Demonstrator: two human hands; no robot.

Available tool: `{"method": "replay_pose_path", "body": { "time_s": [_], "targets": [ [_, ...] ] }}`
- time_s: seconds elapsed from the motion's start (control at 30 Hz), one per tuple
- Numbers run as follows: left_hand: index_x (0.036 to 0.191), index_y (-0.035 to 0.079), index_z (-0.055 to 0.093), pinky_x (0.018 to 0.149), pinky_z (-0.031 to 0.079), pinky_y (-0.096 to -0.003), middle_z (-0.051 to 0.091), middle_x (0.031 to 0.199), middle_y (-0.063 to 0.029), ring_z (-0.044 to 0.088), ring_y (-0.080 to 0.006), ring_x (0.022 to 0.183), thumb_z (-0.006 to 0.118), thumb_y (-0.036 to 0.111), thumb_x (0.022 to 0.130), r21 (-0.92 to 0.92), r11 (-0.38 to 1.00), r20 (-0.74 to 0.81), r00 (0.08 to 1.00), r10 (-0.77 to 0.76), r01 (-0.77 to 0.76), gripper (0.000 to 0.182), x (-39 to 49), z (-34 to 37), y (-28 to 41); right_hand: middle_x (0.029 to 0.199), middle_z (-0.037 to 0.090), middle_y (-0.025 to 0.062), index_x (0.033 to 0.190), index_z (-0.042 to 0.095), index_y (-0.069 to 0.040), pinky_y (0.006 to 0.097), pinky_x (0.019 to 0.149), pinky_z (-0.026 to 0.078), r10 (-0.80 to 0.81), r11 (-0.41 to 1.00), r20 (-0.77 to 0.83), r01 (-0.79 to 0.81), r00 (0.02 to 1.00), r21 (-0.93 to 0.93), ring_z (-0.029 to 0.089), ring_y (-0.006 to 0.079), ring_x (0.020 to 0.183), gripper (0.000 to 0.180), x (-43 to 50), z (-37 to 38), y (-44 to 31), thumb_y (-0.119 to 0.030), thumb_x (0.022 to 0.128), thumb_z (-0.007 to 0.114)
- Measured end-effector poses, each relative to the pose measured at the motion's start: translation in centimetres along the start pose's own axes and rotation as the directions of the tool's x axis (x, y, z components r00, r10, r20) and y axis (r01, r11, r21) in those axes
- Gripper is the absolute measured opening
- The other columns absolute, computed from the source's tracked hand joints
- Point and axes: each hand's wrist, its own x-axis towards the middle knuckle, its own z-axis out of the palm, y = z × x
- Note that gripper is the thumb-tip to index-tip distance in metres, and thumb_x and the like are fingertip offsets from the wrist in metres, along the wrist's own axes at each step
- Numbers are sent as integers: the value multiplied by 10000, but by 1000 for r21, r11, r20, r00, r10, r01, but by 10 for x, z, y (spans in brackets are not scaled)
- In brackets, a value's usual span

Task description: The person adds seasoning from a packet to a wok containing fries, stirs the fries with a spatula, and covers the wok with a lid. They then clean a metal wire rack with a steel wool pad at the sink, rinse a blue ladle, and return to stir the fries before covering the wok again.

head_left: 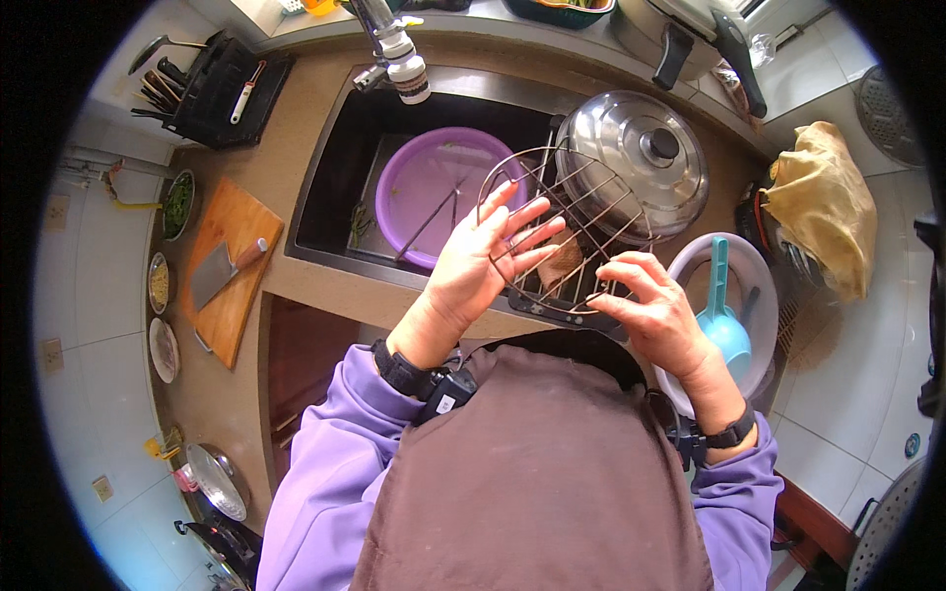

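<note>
In front of me a round wire rack (591, 188) is held tilted over the right side of the sink. My right hand (650, 310) pinches its near right rim between thumb and fingers. My left hand (491, 244) lies against the rack's left side, palm up and fingers spread, not closed around a wire. Dark rods (436, 218) slant across the purple plastic basin (386, 193); whether they belong to the rack I cannot tell. Beneath the rack, a brown textured pad (563, 260) shows through the wires. A domed steel lid (621, 133) with a black knob sits behind it.
A faucet (403, 63) overhangs the dark sink (336, 170). To the left, a cleaver (214, 275) lies on a wooden cutting board (247, 214), near small bowls of food. At right, a blue dipper (724, 336) rests in a pale basin (765, 295). A pressure cooker (643, 37) stands behind.
</note>
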Motion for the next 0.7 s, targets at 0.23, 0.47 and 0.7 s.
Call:
{"method": "replay_pose_path", "body": {
  "time_s": [0.23, 0.47, 0.7],
  "targets": [
    [1310, 83, 341, 931, 441, -457, 412, 1310, -192, 449, -352, 1180, 396, 176, 948, -47, 999, 1, 1000, -28, 28, 378, -4, -10, 5, 1140, 519, 123, 1081, 581, -48, 320, 822, 450, 512, 854, -377, -412, 772, 316, 519, 227, 1035, 365, -15, -14, 13, 43, 729, 550],
    [1324, 51, 301, 900, 469, -455, 431, 1283, -208, 467, -368, 1155, 413, 169, 941, -21, 991, 69, 989, -128, 130, 417, -2, -3, 2, 883, 623, 101, 1129, 526, -2, 196, 490, 452, 763, -110, 241, -246, 600, 963, 626, 155, 719, 269, -28, -11, 32, -150, 904, 517],
    [1314, 39, 321, 884, 486, -420, 436, 1283, -204, 483, -357, 1143, 408, 154, 940, 19, 989, 78, 986, -150, 149, 401, -1, 3, 4, 791, 602, 63, 1115, 522, -11, 182, 473, 455, 751, -219, 328, -252, 574, 943, 594, 133, 618, 271, -28, -17, 29, -135, 876, 554]
  ]
}}
